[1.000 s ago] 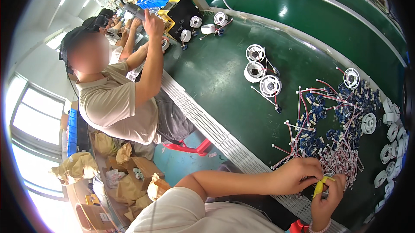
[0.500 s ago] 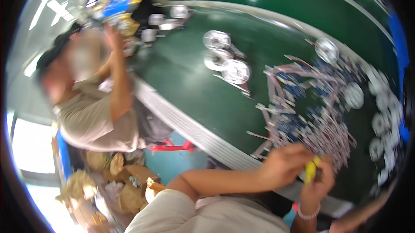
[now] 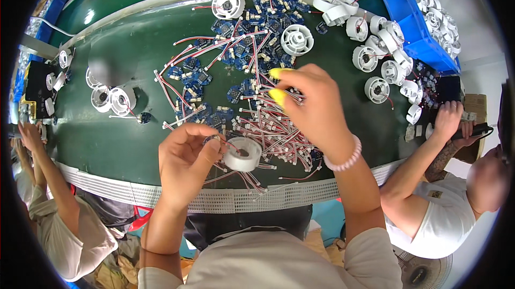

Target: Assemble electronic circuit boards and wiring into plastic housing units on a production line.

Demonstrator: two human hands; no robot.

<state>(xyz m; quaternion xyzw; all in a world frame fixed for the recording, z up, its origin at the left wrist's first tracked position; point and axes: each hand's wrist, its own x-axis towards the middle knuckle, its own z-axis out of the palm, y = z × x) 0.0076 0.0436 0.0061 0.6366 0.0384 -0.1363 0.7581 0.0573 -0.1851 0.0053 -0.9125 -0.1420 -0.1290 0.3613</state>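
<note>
While the left hand (image 3: 188,155) pinches a small part (image 3: 212,139), largely covered by thumb and fingers, a red wire (image 3: 230,143) runs from that grip to a white cylindrical housing (image 3: 241,162) with a dark centre. The housing is just beside the thumb tip, above the near side of the green worktable (image 3: 129,155); whether its underside rests there I cannot tell from where I stand.

The right hand (image 3: 316,109), with a beaded bracelet (image 3: 345,156) at its wrist, is partly open over the heap of red-and-white connector leads (image 3: 279,141). Thumb and forefinger, tipped with yellow finger covers (image 3: 278,97), stand apart, and I see nothing gripped between them; contact with the leads beneath cannot be made out.

Beyond the leads lie blue circuit boards (image 3: 271,23), bordered on the right by a spoked white housing (image 3: 296,39). At left, a cluster of white housings (image 3: 122,100) sits well apart from the heap; at right, a larger group (image 3: 394,72) lies before a blue bin (image 3: 416,31). A perforated white strip (image 3: 268,199) edges the table nearest the worker. At far right, a co-worker (image 3: 445,214) has a hand at a black tool (image 3: 479,131).
</note>
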